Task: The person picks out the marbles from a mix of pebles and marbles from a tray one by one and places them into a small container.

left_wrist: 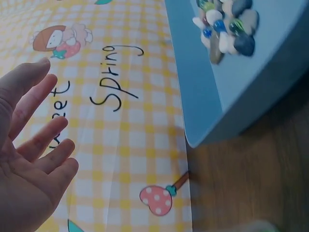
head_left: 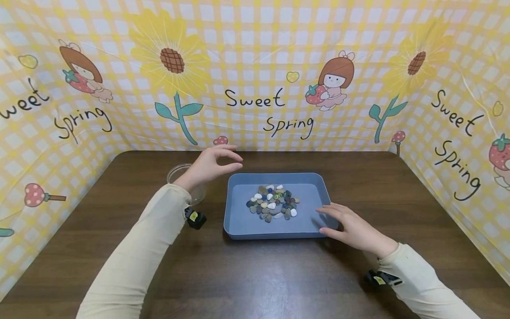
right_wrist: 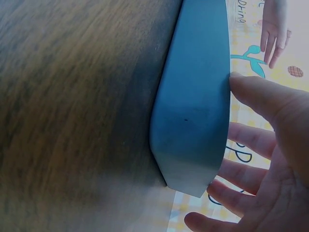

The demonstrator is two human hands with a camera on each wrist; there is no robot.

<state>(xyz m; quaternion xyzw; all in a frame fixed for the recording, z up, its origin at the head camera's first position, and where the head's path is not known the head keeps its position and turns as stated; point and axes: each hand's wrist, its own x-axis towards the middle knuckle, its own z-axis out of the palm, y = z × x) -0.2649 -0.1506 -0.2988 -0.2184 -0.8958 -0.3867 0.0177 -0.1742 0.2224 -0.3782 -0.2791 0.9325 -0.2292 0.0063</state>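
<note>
A blue-grey tray (head_left: pixel 239 221) holds a loose pile of small pebbles (head_left: pixel 272 206), with white, grey and brown ones and some blue and green glassy pieces among them. My left hand (head_left: pixel 207 166) hovers beyond the tray's left back corner, palm empty, fingers loosely bent; the left wrist view shows the hand (left_wrist: pixel 36 169) spread, apart from the tray (left_wrist: pixel 200 101). Over the tray's right edge lie the fingers of my right hand (head_left: pixel 354 228). In the right wrist view that hand (right_wrist: pixel 285 150) has its thumb at the tray's rim (right_wrist: pixel 228 96), other fingers partly hidden behind it.
A clear round container (head_left: pixel 198 196) stands left of the tray, partly hidden behind my left wrist. The dark wooden table (head_left: pixel 255 274) ends at a yellow checked cloth (head_left: pixel 255 53) that hangs behind and along both sides.
</note>
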